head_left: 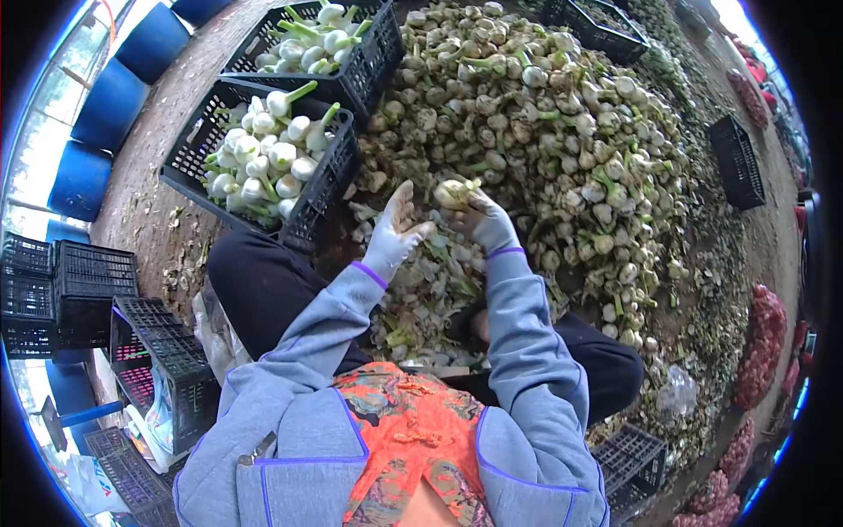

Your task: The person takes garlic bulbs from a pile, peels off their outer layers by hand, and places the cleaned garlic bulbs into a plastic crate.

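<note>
My right hand [485, 221], in a pale glove with soiled fingertips, grips a garlic bulb [452, 194] that has a short greenish stem. Just to its left is my left hand [395, 233], gloved too, with thumb and fingers apart and nothing visible in it. A small gap separates it from the bulb. Beyond both hands rises a large heap of untrimmed garlic bulbs [562, 132], brownish and dirty. Peeled skins and leaf scraps [430, 290] lie below my hands, between my legs. Close to my left hand stands a black crate [329, 189] of clean white garlic bulbs [263, 158].
Another black crate [373, 66] of white garlic stands behind the first. Stacked black crates [97, 272] and blue barrels [83, 180] line the left side. At right are a black crate [736, 162] and red mesh sacks [762, 347]. One more crate [630, 465] sits behind my right knee.
</note>
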The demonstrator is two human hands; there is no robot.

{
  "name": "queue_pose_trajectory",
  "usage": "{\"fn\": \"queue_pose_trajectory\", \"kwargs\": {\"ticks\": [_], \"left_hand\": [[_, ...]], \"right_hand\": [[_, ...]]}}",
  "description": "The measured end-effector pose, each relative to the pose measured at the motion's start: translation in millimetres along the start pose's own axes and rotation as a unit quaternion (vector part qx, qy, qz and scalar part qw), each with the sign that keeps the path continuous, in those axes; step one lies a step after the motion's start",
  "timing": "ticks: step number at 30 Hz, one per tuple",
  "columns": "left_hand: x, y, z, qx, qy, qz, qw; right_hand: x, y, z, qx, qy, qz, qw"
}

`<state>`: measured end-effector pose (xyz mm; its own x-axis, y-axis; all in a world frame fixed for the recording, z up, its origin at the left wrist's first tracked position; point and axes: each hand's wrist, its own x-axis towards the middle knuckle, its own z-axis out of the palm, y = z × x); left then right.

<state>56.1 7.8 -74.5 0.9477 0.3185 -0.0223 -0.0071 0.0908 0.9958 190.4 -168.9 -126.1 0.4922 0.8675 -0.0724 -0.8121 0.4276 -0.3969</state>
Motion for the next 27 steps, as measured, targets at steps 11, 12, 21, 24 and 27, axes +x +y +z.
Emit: {"fn": "queue_pose_trajectory", "kwargs": {"ticks": [11, 12, 21, 24, 27], "left_hand": [[-39.2, 61.4, -5.6, -0.185, 0.028, 0.102, 0.977], [-41.4, 62.8, -5.5, -0.188, 0.025, 0.103, 0.976], [-58.1, 70.0, -2.3, -0.164, -0.020, 0.155, 0.974], [-61.4, 75.8, -3.2, -0.166, -0.010, 0.138, 0.976], [-61.1, 74.4, -6.6, -0.163, -0.026, 0.145, 0.976]], "right_hand": [[-32.7, 40.0, 168.0, -0.255, 0.173, -0.086, 0.947], [-37.5, 42.8, 177.1, -0.256, 0.188, -0.111, 0.942], [-47.1, 60.9, 209.7, -0.315, 0.248, -0.189, 0.896], [-56.2, 59.1, 212.0, -0.314, 0.231, -0.172, 0.905], [-56.3, 56.8, 202.5, -0.383, 0.233, -0.174, 0.877]]}}
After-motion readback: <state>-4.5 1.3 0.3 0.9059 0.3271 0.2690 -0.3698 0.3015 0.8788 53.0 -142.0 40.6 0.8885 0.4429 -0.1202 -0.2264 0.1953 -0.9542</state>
